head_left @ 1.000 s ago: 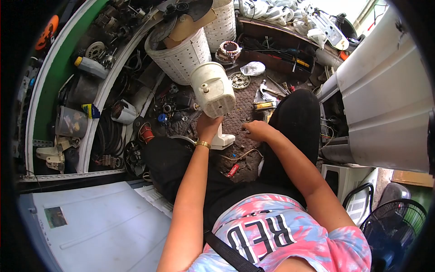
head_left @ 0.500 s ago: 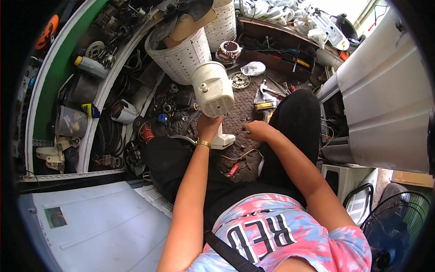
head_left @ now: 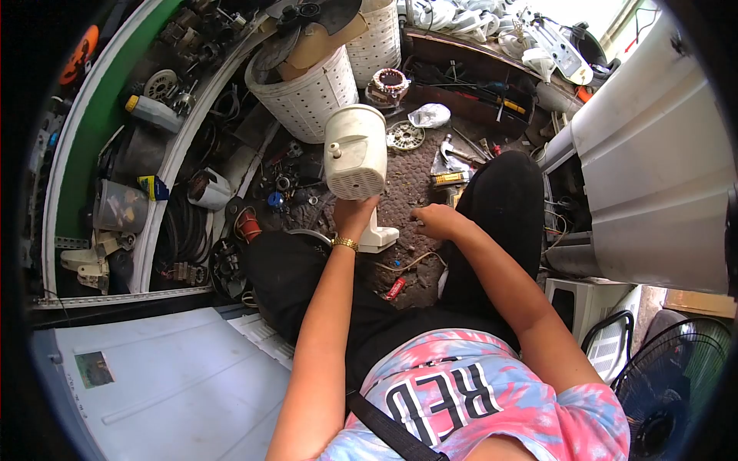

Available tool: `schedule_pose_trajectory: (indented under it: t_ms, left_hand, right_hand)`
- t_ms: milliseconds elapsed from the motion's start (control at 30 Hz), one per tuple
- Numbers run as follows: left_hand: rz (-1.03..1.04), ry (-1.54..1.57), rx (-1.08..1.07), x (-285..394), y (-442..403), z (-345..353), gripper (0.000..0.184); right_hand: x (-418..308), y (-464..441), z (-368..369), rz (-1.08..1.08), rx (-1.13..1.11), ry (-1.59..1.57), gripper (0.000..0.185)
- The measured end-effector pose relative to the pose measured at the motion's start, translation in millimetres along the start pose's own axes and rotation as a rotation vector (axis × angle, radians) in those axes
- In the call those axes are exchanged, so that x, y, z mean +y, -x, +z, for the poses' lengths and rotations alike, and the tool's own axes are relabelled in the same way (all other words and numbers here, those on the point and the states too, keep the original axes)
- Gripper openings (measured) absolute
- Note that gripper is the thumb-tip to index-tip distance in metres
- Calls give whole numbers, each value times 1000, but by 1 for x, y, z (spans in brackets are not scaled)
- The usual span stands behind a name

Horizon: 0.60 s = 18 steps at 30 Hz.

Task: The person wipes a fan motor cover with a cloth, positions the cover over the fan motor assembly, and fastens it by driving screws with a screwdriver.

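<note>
Closest to the person, on the rough floor point(head_left: 413, 180) and nearer than the fingers of both hands, I see a small red object point(head_left: 395, 290), then a thin pale cord point(head_left: 400, 270). The left hand point(head_left: 355, 215), with a gold bracelet point(head_left: 344, 243) at its wrist, is closed on the neck of a cream-coloured fan point(head_left: 356, 157); most of its fingers are hidden from me. The motor housing point(head_left: 357, 127) is directly above these fingers, and the foot point(head_left: 378, 240) shows just to their right. The right hand point(head_left: 442, 221) is near the foot but apart from it, its fingers loosely bent; I cannot tell whether they pinch something small. Beyond these right fingers lie a yellow-black object point(head_left: 451, 179) and a hammer point(head_left: 448, 147). Farther from the left fingers, past the housing, are a round plate point(head_left: 405, 136) and a perforated basket point(head_left: 304, 100).
</note>
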<state>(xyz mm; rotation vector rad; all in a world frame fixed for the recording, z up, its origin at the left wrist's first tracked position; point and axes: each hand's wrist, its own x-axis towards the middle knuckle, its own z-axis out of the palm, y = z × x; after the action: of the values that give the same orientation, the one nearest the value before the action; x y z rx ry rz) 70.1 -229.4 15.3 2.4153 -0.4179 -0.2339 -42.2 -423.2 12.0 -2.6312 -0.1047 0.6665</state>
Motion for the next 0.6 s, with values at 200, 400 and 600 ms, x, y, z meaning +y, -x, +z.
schedule_pose_trajectory:
  t_ms: [200, 400, 600]
  left_hand:
    - [-60, -34, -9, 3, 1, -1, 61]
    - [-52, -65, 17, 0, 0, 3, 67]
    - [-71, -126, 58, 5, 2, 3, 73]
  right_hand:
    - [2, -1, 2, -7, 4, -6, 39]
    - [2, 1, 2, -16, 24, -17, 39]
    - [4, 0, 4, -24, 32, -18, 39]
